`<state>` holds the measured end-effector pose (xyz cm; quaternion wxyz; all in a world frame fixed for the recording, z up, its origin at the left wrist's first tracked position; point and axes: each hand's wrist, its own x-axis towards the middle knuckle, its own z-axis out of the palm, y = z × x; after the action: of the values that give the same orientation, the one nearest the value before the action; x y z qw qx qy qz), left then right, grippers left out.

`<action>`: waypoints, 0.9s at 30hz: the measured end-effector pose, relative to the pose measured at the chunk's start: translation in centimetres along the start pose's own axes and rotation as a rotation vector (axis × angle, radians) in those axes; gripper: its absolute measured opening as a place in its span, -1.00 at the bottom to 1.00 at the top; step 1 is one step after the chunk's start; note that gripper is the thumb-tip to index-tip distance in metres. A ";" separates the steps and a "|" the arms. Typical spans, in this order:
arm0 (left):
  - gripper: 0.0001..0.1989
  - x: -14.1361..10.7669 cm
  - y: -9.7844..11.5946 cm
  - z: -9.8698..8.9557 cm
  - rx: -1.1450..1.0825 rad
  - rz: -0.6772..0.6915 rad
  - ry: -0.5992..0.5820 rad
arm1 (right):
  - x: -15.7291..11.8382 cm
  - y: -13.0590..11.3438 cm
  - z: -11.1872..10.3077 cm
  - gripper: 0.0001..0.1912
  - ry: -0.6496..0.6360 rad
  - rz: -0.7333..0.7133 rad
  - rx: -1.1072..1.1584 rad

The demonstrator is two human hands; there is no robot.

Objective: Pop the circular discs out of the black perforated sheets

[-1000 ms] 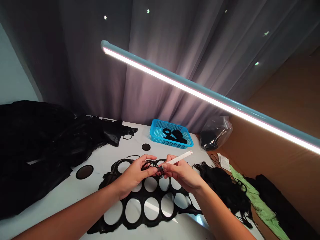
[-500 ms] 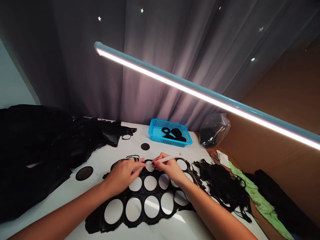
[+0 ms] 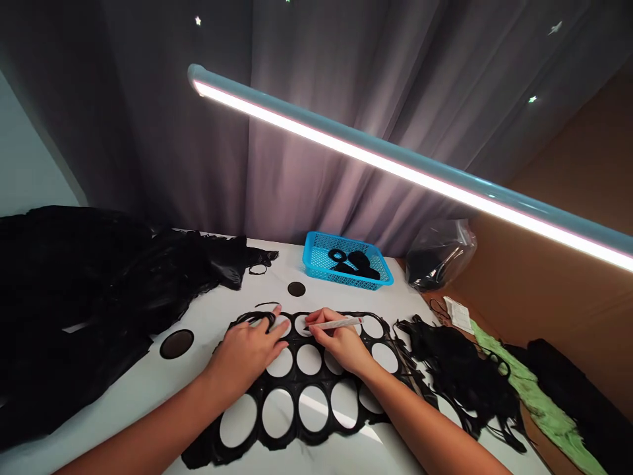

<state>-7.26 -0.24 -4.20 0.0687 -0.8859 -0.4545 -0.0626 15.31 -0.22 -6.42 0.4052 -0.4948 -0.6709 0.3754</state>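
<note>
White worktop bore a black, round-holed sheet, largely intact, work apparently unfinished. Right fingers pinched a slim white tool; left fingers splayed, hold unclear.

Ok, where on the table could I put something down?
White tabletop shows between the blue basket and the black holed sheet, and around the larger dark disc, between the black pile and the left forearm. The right is crowded with black scraps and green cloth; the left hand and right hand crowd the sheet.
</note>
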 end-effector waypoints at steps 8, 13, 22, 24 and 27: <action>-0.51 -0.8 2.5 1.2 0.056 0.205 -0.035 | 0.0 0.3 0.2 -0.82 -0.064 -0.111 -0.093; -0.49 -0.8 2.3 1.6 0.063 0.197 -0.040 | 0.0 0.3 0.1 -0.81 -0.068 -0.139 -0.137; -0.52 -1.1 2.3 2.1 0.068 0.212 -0.027 | -0.7 -0.2 1.1 -0.88 -0.127 -0.221 -0.389; -0.52 -1.2 2.4 2.2 0.068 0.208 -0.026 | -0.6 -0.3 1.3 -0.89 -0.155 -0.272 -0.539; -0.52 -1.2 2.5 2.1 0.070 0.208 -0.026 | 1.0 0.1 -0.7 -0.88 0.028 -0.188 -0.639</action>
<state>-5.83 -2.25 -6.65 0.1001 -0.9261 -0.3628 -0.0278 15.78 0.79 -6.06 0.2717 -0.5381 -0.7916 0.1003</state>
